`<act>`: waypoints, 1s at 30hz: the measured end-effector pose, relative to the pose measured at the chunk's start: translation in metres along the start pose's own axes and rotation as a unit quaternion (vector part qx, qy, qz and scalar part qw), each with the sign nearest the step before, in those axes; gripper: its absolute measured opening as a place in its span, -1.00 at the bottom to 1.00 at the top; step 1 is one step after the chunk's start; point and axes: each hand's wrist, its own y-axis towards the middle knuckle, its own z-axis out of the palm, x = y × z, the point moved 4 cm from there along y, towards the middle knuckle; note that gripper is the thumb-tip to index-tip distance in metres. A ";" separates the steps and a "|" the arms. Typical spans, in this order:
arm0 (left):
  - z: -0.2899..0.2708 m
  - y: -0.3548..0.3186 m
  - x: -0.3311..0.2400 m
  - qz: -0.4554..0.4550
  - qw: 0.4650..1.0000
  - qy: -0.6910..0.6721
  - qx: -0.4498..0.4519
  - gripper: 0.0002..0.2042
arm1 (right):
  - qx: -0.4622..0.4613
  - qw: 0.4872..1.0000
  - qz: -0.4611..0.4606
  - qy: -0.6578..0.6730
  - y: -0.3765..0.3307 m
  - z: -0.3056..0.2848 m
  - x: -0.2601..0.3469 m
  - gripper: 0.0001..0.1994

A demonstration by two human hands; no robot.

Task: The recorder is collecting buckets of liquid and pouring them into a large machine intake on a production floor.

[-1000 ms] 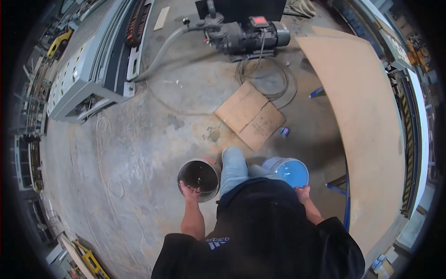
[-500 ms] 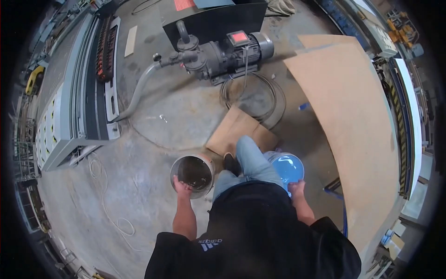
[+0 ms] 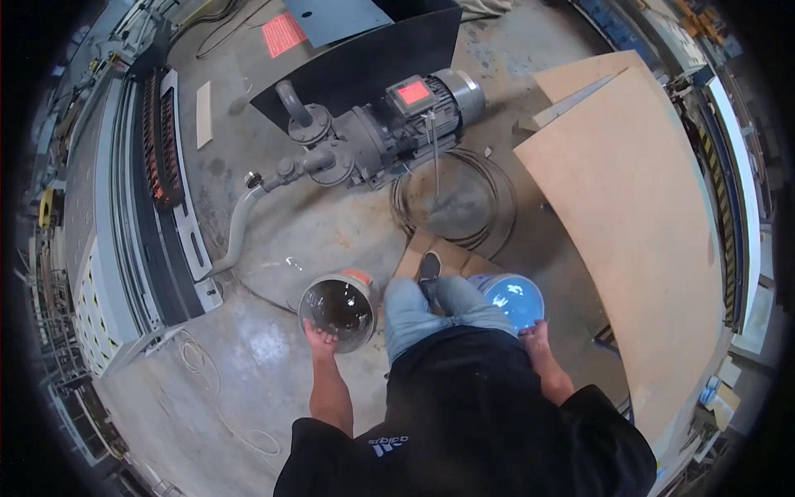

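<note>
My left hand [image 3: 321, 338] is closed at the near rim of a round bucket [image 3: 358, 327] with dark, shiny liquid inside and an orange patch on its far side. To my right is a second bucket [image 3: 513, 301] with a glossy light blue inside. My right hand [image 3: 537, 335] has its fingers curled at that bucket's near edge. Whether each hand grips a handle or the rim itself is too small to tell. Between the buckets are my jeans-clad legs, with one dark shoe [image 3: 430, 266] on a brown board [image 3: 455, 258].
Ahead stands a grey motor pump [image 3: 381, 137] with a hose [image 3: 238, 224] running left to a long machine [image 3: 124, 215]. Coiled cable [image 3: 497, 203] lies on the floor beyond the board. Large curved plywood sheets [image 3: 629, 199] flank my right. A thin pale cord [image 3: 219, 398] trails at left.
I have moved forward, so the pump and plywood appear nearer. My legs have shifted, with a shoe now over the brown board. Both buckets have stayed at my hands.
</note>
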 end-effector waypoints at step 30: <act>0.131 0.145 -0.100 0.068 0.970 0.219 -0.082 -0.50 | 0.127 0.789 -0.277 -0.533 -0.206 0.334 0.004 -0.77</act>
